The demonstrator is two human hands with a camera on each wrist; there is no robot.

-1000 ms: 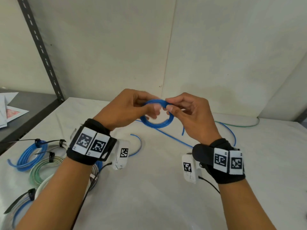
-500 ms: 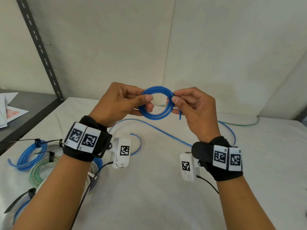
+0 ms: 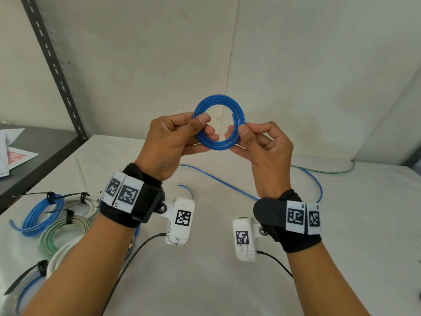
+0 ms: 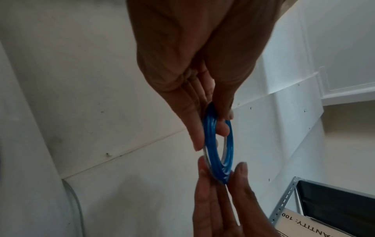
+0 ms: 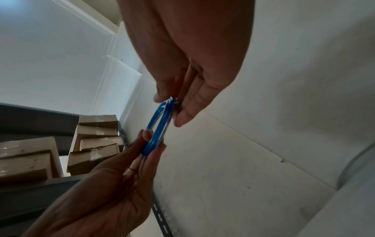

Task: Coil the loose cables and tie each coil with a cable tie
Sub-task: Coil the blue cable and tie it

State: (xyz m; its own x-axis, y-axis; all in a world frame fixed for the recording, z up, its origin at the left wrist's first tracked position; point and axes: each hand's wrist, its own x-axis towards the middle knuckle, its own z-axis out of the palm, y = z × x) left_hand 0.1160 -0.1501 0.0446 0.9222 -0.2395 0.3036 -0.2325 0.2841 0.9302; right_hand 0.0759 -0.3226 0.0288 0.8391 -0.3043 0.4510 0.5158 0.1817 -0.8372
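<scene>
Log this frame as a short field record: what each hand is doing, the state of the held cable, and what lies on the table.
left hand: pinches the left side of the blue coil
right hand: pinches the coil's right side
coil state: wound in several loops, held above the table, no tie on it
tied coils: blue, green and white, at table left, black ties on
loose cables: blue cable and green cable on the table

Both hands, left hand and right hand, pinch an upright blue cable coil above the white table.
</scene>
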